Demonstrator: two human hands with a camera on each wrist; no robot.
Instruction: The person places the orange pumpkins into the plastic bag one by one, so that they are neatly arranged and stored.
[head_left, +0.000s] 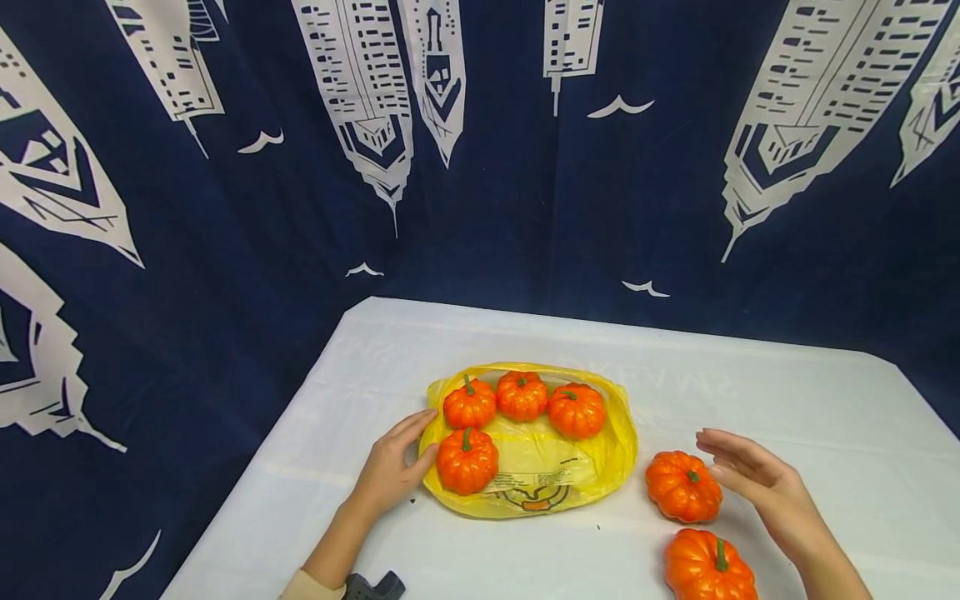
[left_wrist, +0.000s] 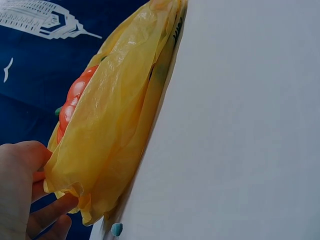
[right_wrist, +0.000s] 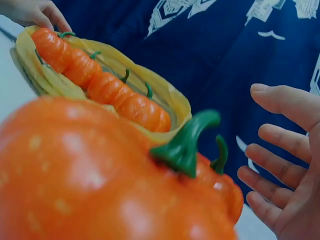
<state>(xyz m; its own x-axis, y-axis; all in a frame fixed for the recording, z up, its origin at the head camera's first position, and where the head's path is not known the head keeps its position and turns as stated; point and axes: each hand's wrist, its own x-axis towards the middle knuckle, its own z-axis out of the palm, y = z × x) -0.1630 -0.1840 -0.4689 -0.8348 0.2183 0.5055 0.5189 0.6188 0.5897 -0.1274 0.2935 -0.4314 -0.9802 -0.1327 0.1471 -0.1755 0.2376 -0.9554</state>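
A yellow plastic bag (head_left: 525,500) lies on the table with its mouth spread wide, and several small orange pumpkins (head_left: 522,396) with green stems sit inside. At its left rim my left hand (head_left: 393,471) pinches the plastic between thumb and fingers; the left wrist view shows the crumpled edge (left_wrist: 62,172) there. To the right of the bag, my right hand (head_left: 772,492) hovers beside a loose pumpkin (head_left: 683,487), fingers spread and nothing held. Nearer to me lies a second loose pumpkin (head_left: 708,565), which looms large in the right wrist view.
A white cloth covers the table (head_left: 810,392). Behind it hangs a dark blue curtain (head_left: 480,208) printed with white buildings and birds. A dark device (head_left: 375,586) is strapped at my left wrist. Small dark specks dot the cloth near the bag.
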